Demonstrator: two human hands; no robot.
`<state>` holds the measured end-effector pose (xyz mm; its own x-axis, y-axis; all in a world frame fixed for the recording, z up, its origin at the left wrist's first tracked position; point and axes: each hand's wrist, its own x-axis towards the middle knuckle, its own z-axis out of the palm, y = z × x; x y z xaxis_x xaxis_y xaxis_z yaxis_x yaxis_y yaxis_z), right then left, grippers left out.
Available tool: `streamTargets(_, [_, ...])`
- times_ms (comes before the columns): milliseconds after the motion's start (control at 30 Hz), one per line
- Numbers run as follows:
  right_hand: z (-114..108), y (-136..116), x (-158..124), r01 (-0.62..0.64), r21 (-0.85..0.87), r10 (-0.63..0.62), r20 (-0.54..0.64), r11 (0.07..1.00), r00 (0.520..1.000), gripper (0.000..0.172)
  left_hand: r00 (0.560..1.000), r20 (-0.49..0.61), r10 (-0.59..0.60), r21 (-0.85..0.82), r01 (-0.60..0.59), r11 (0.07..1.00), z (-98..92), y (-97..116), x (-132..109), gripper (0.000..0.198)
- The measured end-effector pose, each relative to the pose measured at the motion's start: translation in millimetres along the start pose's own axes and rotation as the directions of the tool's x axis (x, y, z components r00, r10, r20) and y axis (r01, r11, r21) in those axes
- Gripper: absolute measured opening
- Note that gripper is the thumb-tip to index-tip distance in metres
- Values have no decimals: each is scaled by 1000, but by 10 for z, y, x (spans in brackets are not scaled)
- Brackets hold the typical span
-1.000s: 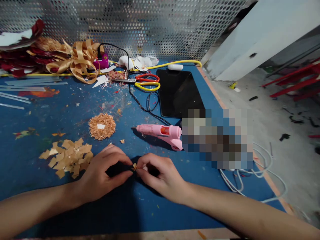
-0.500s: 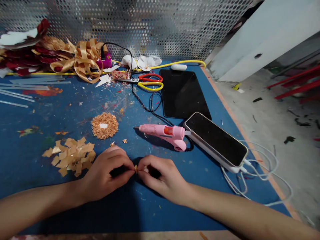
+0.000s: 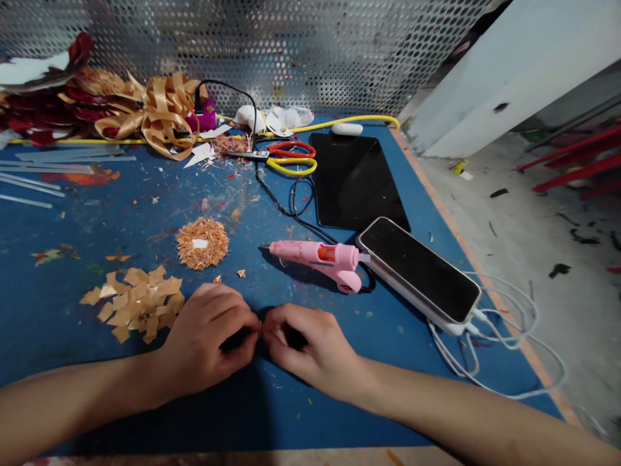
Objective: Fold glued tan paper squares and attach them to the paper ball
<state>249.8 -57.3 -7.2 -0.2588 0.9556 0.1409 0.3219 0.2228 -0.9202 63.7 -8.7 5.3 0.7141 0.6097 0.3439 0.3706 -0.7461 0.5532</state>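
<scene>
My left hand (image 3: 209, 340) and my right hand (image 3: 314, 344) meet fingertip to fingertip low over the table. Both are closed in a pinch on a small gold ribbon piece (image 3: 261, 329), which the fingertips almost wholly hide. Beside my left hand lies a loose pile of cut gold ribbon squares (image 3: 140, 301). Beyond it sits a round disc (image 3: 206, 246) covered in folded gold bits, with a white patch at its centre. Two folded gold bits (image 3: 241, 274) lie just past my left knuckles. A pink glue gun (image 3: 315, 254) rests on its side beyond my right hand.
Scissors (image 3: 291, 158) with red and yellow handles lie by a black tablet (image 3: 356, 184). A phone (image 3: 422, 268) sits on a white block with cables (image 3: 524, 336) at right. Glue sticks (image 3: 72, 155), gold ribbon loops (image 3: 167, 113) and a yellow cord (image 3: 349, 121) lie along the back.
Both hands have shifted very slightly, and the fingertips have closed further over the gold ribbon piece, so less of it shows. Everything on the table stays in place.
</scene>
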Motion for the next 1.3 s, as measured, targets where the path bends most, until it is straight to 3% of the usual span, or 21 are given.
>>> streamTargets(200, [-2, -8, 34, -90, 168, 101, -59, 982, 993, 10, 998, 3, -68, -51, 68, 996, -32, 14, -2, 18])
streamTargets(533, [-2, -19, 39, -76, 94, 76, 3, 993, 997, 10, 981, 29, -192, -242, 193, 951, -16, -7, 33, 8])
streamTargets(967, [-12, -28, 49, -98, 139, 102, -19, 985, 995, 10, 983, -3, -181, -225, 176, 958, -35, 19, 49, 8])
streamTargets(1300, [-6, -13, 38, -80, 68, 81, -13, 994, 997, 11, 985, 2, -174, -216, 171, 961, -16, 16, 38, 7])
